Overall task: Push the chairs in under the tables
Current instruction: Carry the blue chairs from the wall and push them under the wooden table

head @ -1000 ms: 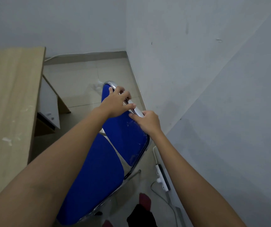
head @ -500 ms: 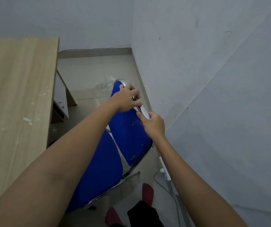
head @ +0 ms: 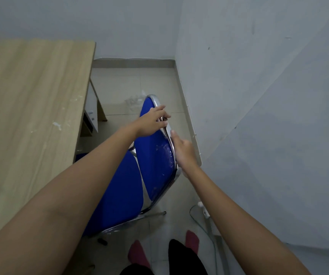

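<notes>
A plain, sparsely furnished office or study room, seen at its corner. A light wood-laminate desk point(head: 30, 108) with a white drawer unit point(head: 91, 110) beneath it stands along the left, and a blue padded chair point(head: 155, 155) on a chrome tube frame sits beside it. The walls point(head: 259, 96) are bare pale grey, the floor point(head: 132, 82) is cream tile, and a white power strip point(head: 204, 210) with its cable lies by the skirting.

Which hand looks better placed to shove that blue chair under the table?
Probably the left hand: its fingers curl over the chrome top rail of the blue chair. The right hand lies flat along the rail's edge, fingers extended. The table sits to the left.
</notes>
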